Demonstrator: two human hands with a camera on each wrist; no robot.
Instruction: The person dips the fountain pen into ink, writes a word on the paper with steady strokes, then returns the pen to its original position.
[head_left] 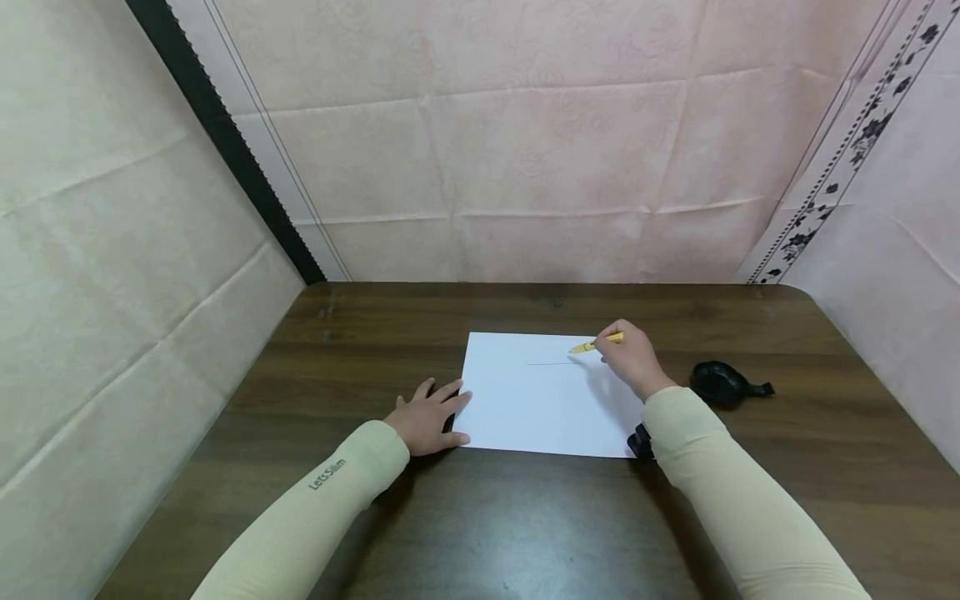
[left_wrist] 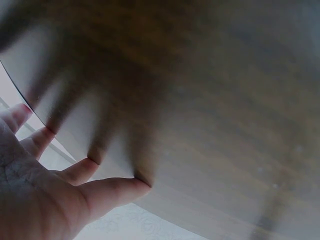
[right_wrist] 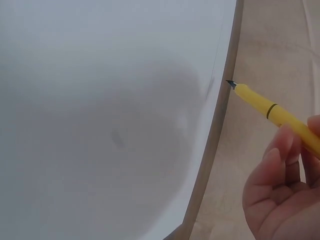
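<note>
A white sheet of paper [head_left: 525, 408] lies on the brown wooden table, with one thin dark line [head_left: 549, 364] drawn across its upper part. My right hand [head_left: 632, 358] pinches a yellow fountain pen [right_wrist: 262, 105] above the sheet's upper right. Its dark nib [right_wrist: 231, 84] points left, just past the right end of the line in the head view. My left hand [head_left: 429, 418] is spread out at the paper's left edge, fingertips on or right beside it. In the left wrist view that hand [left_wrist: 50, 185] shows spread fingers touching the tabletop.
To the right of the paper sits a round black object with a short tab [head_left: 723, 385]. A black wrist device [head_left: 641, 442] shows under the right sleeve. Pale cloth [head_left: 525, 167] hangs behind the table [head_left: 360, 333] and along both sides.
</note>
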